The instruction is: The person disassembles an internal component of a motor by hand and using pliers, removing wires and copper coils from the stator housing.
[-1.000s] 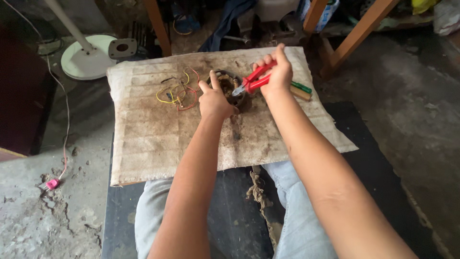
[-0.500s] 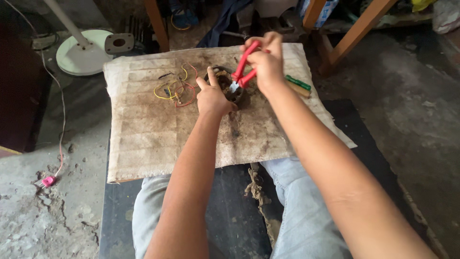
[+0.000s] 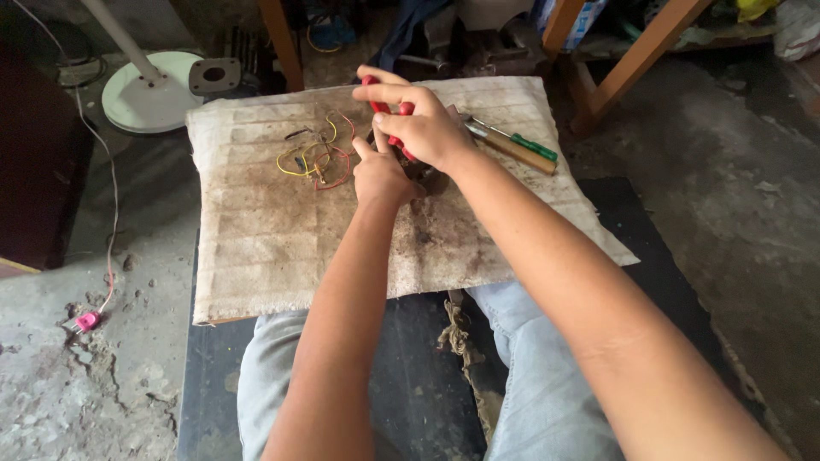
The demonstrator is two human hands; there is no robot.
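Red-handled pliers (image 3: 389, 119) sit clamped in the right hand (image 3: 423, 128), nose down on a dark part under the left hand (image 3: 380, 175), which pins it closed-fisted to the cloth-covered surface (image 3: 256, 239). Looks mid-cut or mid-pull; next needs steady squeeze. Loose coloured wires (image 3: 316, 158) lie beside, screwdrivers (image 3: 512, 145) behind.

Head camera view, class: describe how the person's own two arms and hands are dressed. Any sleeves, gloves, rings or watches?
Both forearms are bare right up to the frame edge: no sleeves show. The left hand and right hand wear no gloves, and no rings, watch or bracelet are visible. Below the arms, light blue jeans cover the legs.
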